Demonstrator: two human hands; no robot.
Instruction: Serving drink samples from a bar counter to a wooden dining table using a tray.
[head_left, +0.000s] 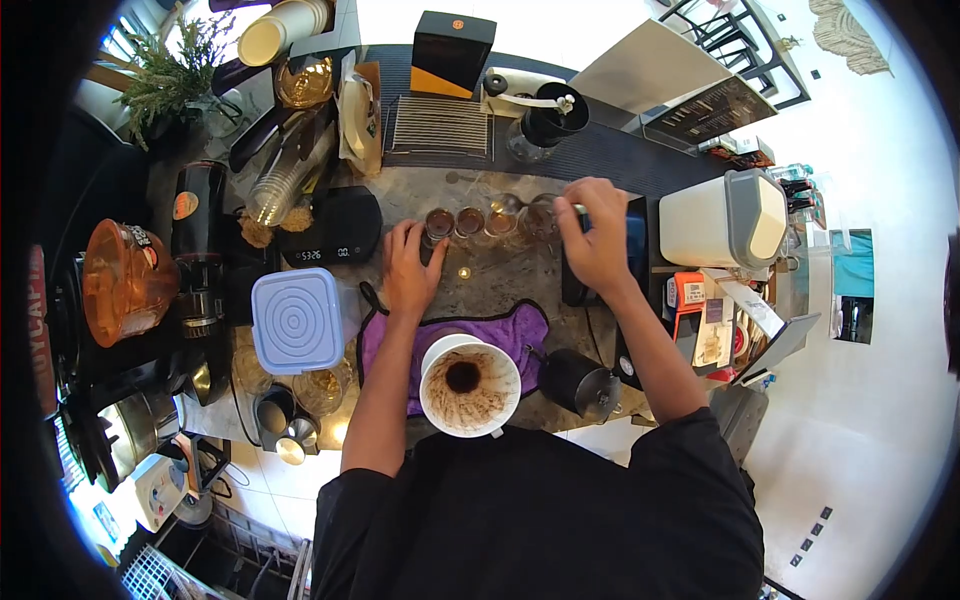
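Small glasses of brown liquid stand in a row on the stone-look counter. My left hand (411, 271) has its thumb and fingers around the leftmost glass (439, 223). Beside it are a second glass (470, 221) and a third glass (500, 223). My right hand (598, 236) is closed at the row's right end, on what looks like a metal spoon (508, 203) whose bowl is over the third glass. Another glass vessel (540, 219) sits by my right fingertips, partly hidden by them. A white coffee dripper (470, 386) with dark grounds inside is close to my body.
A black scale (334, 225) and a lidded blue container (298, 321) are on the left. Below lies a purple cloth (525, 326), with a black kettle (577, 384) to its right. Further back are a hand grinder (544, 124) and a wire rack (441, 126). A cream bin (694, 221) stands right.
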